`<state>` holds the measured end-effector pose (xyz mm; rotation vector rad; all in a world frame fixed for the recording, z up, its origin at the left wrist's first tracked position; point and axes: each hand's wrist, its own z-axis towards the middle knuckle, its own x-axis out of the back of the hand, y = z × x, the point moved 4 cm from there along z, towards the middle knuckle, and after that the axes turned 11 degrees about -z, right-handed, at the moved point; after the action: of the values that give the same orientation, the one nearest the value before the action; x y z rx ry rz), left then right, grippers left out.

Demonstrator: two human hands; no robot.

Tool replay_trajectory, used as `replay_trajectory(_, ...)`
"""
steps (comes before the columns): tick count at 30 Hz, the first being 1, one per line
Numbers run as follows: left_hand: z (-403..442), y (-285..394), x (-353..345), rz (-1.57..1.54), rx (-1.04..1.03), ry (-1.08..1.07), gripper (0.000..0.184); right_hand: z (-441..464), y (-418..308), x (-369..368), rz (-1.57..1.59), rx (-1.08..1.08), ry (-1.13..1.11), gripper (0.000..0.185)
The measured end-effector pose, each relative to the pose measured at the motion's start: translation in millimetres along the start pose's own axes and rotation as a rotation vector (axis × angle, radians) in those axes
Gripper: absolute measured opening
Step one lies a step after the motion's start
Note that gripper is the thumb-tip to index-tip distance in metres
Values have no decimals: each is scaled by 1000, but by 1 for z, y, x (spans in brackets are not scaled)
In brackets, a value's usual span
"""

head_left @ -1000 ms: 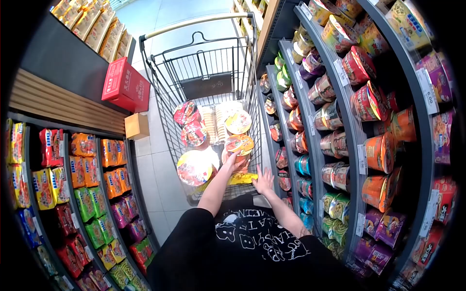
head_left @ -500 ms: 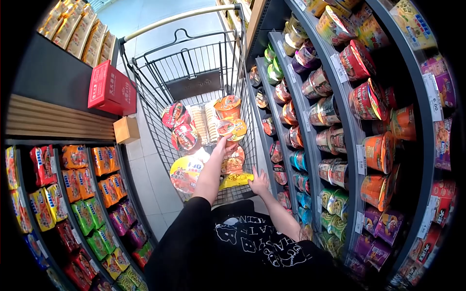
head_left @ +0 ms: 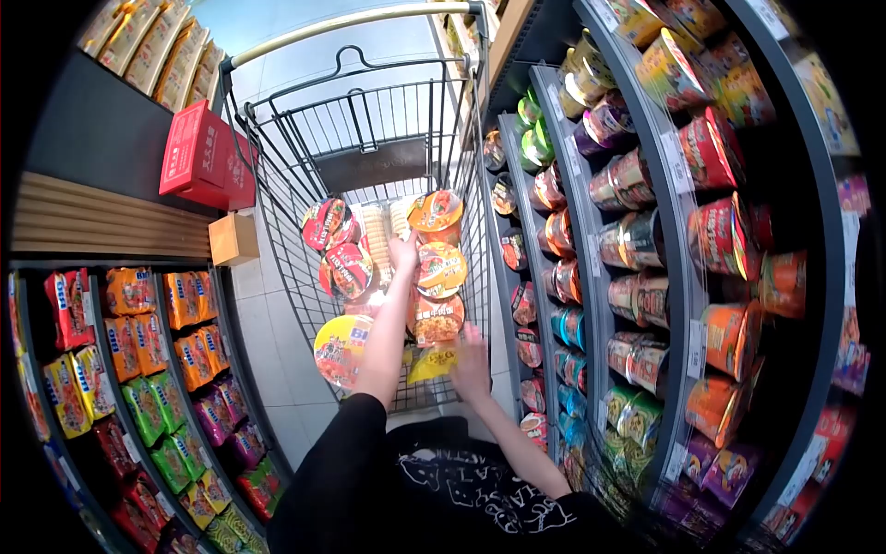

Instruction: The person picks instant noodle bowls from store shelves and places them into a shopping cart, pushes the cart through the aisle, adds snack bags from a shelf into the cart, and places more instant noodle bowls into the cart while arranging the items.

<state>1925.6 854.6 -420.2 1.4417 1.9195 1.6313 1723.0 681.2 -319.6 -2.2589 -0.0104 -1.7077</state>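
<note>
My left hand (head_left: 403, 251) reaches into the shopping cart (head_left: 277, 235), fingers bunched between a pack of round biscuits (head_left: 377, 231) and the rims of two instant noodle bowls, an upper orange one (head_left: 436, 212) and a yellow-orange one (head_left: 441, 270). What its fingers press on is hidden. My right hand (head_left: 472, 367) is smeared by motion beside a yellow packet (head_left: 431, 363) at the cart's near end. Just above that packet is another noodle bowl (head_left: 436, 319). Red-lidded bowls (head_left: 346, 270) and a large yellow bowl (head_left: 341, 351) lie on the left side.
Shelves of cup noodles (head_left: 637, 245) rise close on the right, with price tags along their edges. Bagged noodles (head_left: 134, 346) fill the shelf at left. Beyond it stand a red box (head_left: 208, 157) and a small wooden block (head_left: 233, 240).
My left hand has moved up and left from the yellow-orange bowl. Both orange bowls now show their lids more squarely. My right hand has shifted down and left, and the yellow packet's visible part is shorter.
</note>
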Motion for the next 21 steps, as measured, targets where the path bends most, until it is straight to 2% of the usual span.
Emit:
replay_trajectory(1, 14, -10, -11, 60, 60, -25, 44, 11, -10, -2, 36, 144, 12, 65)
replay_trajectory(2, 21, -9, -17, 94, 145, -163, 47, 26, -17, -8, 32, 155, 14, 65)
replay_trajectory(3, 42, -27, -31, 84, 145, -142, 47, 53, -17, -17, 159, 38, 73, 62)
replay_trajectory(4, 52, -50, -45, -25, 268, -245, 48, 65, -17, -22, 293, -92, 126, 60)
replay_trajectory(5, 59, -69, -57, -132, 391, -351, 49, 78, -9, -53, 298, -87, 122, 60)
replay_trajectory(6, 64, -71, -58, -127, 395, -346, 49, 91, 14, -110, 613, -334, 85, 56)
replay_trajectory(7, 68, -72, -60, -221, 405, -361, 41, 95, 29, -154, 923, -590, 41, 52)
replay_trajectory(8, 70, -77, -64, -316, 416, -377, 33, 97, 37, -174, 1038, -769, -76, 50)
replay_trajectory(9, 66, -75, -64, -410, 426, -392, 26, 104, 42, -186, 1148, -951, -195, 47)
replay_trajectory(10, 57, -54, -55, -354, 412, -374, 21, 108, 15, -113, 1566, -1025, -338, 43)
replay_trajectory(11, 52, -45, -52, -345, 415, -376, 21, 116, 18, -112, 1572, -1033, -339, 43)
replay_trajectory(13, 52, -34, -48, -500, 293, -235, 20, 126, 25, -114, 1686, -1015, -302, 42)
replay_trajectory(14, 55, -35, -48, -500, 299, -222, 21, 135, 29, -131, 1790, -892, -266, 42)
replay_trajectory(15, 57, -32, -47, -495, 302, -222, 21, 137, 30, -134, 1792, -897, -269, 42)
replay_trajectory(17, 58, -28, -50, -580, 392, -301, 26, 145, 28, -135, 1864, -723, -324, 39)
replay_trajectory(18, 62, -27, -52, -404, 316, -336, 31, 147, 29, -127, 1777, -768, -336, 42)
replay_trajectory(21, 56, -17, -56, -316, 272, -318, 35, 153, 25, -118, 1643, -804, -361, 36)
